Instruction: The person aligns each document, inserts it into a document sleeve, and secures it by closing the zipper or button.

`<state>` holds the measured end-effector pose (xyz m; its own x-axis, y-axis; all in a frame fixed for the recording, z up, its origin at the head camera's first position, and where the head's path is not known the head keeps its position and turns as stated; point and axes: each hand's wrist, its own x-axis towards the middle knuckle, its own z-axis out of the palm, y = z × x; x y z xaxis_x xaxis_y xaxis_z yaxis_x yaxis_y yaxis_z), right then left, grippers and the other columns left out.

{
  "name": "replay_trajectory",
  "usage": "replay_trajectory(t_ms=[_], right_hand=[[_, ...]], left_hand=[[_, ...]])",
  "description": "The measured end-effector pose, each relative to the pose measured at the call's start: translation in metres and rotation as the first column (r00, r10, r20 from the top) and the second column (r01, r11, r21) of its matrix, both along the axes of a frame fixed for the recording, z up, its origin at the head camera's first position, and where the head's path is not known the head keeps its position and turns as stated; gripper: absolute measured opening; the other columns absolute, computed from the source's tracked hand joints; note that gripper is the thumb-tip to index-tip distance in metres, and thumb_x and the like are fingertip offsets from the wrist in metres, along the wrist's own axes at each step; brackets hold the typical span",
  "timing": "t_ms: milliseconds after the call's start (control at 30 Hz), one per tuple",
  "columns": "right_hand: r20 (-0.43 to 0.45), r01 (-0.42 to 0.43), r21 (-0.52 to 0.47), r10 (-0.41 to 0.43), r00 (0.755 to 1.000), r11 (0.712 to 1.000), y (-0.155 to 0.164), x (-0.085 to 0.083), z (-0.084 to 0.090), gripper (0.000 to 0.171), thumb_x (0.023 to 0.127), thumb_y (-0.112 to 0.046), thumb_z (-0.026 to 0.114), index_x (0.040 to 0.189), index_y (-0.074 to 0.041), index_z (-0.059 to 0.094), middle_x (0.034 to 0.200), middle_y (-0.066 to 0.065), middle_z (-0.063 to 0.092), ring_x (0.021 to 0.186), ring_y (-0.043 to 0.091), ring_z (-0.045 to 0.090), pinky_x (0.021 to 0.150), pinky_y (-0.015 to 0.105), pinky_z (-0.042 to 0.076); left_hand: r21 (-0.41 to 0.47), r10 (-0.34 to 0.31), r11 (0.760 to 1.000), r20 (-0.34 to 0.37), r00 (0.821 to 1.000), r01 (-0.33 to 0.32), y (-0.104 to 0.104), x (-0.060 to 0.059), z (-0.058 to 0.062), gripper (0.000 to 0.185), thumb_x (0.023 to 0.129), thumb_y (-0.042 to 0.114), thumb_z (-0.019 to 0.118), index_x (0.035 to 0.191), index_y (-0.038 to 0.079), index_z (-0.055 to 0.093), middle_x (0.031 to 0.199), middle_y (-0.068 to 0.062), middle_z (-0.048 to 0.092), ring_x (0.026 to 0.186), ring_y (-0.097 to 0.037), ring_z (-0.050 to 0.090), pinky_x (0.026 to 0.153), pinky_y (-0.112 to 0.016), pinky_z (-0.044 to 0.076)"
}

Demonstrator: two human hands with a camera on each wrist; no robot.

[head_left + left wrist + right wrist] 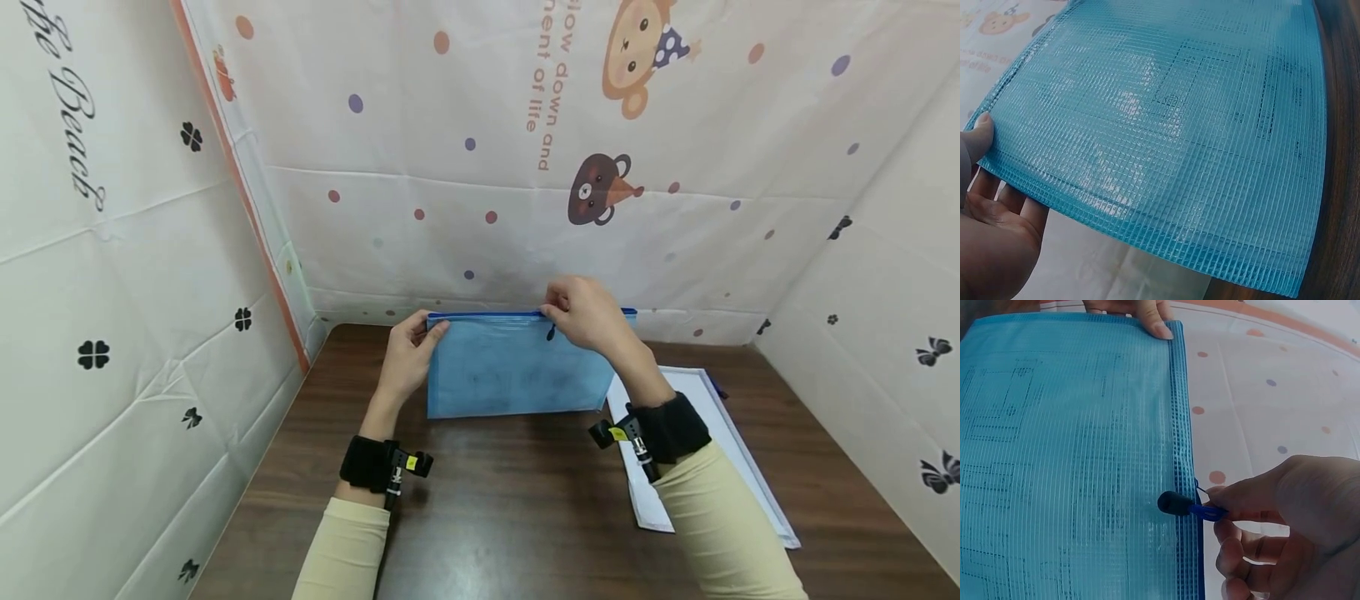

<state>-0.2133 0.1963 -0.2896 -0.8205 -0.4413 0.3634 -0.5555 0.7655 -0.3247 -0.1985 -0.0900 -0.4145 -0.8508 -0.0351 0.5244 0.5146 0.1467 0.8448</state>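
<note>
i see a dark wooden table (525,500) boxed in by 3 printed sheet walls (465,167). the blue mesh pouch (517,367) stands upright on it; my left hand (408,354) pinches its top corner, my right hand (588,317) pinches the zipper pull (1188,506). the white papers (720,433) are partly hidden by my right arm.

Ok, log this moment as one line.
left hand: holds pouch corner | right hand: pinches zipper pull | pouch: upright on table | papers: beside pouch
</note>
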Motion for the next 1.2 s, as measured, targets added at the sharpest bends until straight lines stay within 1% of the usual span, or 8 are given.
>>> replay_trajectory(t_ms=[200,467,633,933,1200], right_hand=[[-0.005,0.018,0.004,-0.018,1.0,1.0,0.006,0.0,-0.001,0.016,0.103,-0.014,0.07,0.09,-0.006,0.073,0.076,0.009,0.057,0.075,0.028,0.055,0.067,0.04,0.041],[-0.001,0.031,-0.009,-0.031,1.0,0.999,0.011,-0.001,-0.002,0.014,0.103,-0.012,0.07,0.092,-0.004,0.074,0.081,0.01,0.061,0.078,0.029,0.055,0.069,0.041,0.042],[-0.004,0.033,0.0,-0.033,0.999,0.999,0.014,-0.003,-0.002,0.014,0.103,-0.013,0.07,0.092,-0.004,0.074,0.081,0.01,0.061,0.077,0.029,0.055,0.068,0.041,0.041],[-0.017,0.023,-0.014,-0.024,1.0,1.0,0.019,-0.004,-0.001,0.014,0.102,-0.01,0.07,0.09,-0.003,0.075,0.077,0.009,0.059,0.074,0.028,0.054,0.066,0.041,0.04],[-0.012,0.049,-0.016,-0.049,0.999,0.999,0.025,-0.003,-0.002,0.014,0.102,-0.01,0.07,0.091,-0.003,0.075,0.08,0.011,0.059,0.077,0.03,0.054,0.069,0.042,0.04]], left_hand=[[-0.001,0.013,1.0,0.002,1.0,-0.013,0.0,-0.001,-0.001,0.018,0.107,0.023,0.066,0.11,0.005,0.07,0.091,-0.009,0.064,0.077,-0.021,0.055,0.066,-0.026,0.043],[0.001,0.014,1.0,-0.008,1.0,-0.014,0.0,-0.002,-0.001,0.018,0.107,0.023,0.067,0.108,0.006,0.07,0.091,-0.007,0.065,0.076,-0.02,0.055,0.064,-0.027,0.042],[0.005,0.01,1.0,-0.004,1.0,-0.01,-0.001,-0.003,0.0,0.017,0.107,0.023,0.066,0.109,0.006,0.07,0.092,-0.007,0.066,0.077,-0.02,0.055,0.065,-0.027,0.042],[-0.016,-0.012,1.0,-0.005,1.0,0.012,0.0,-0.001,0.001,0.019,0.108,0.025,0.065,0.108,0.007,0.069,0.09,-0.012,0.063,0.074,-0.026,0.05,0.063,-0.028,0.039],[-0.017,-0.01,1.0,-0.004,1.0,0.01,0.0,0.001,0.002,0.018,0.108,0.024,0.065,0.109,0.007,0.07,0.091,-0.013,0.064,0.076,-0.026,0.053,0.064,-0.028,0.039]])
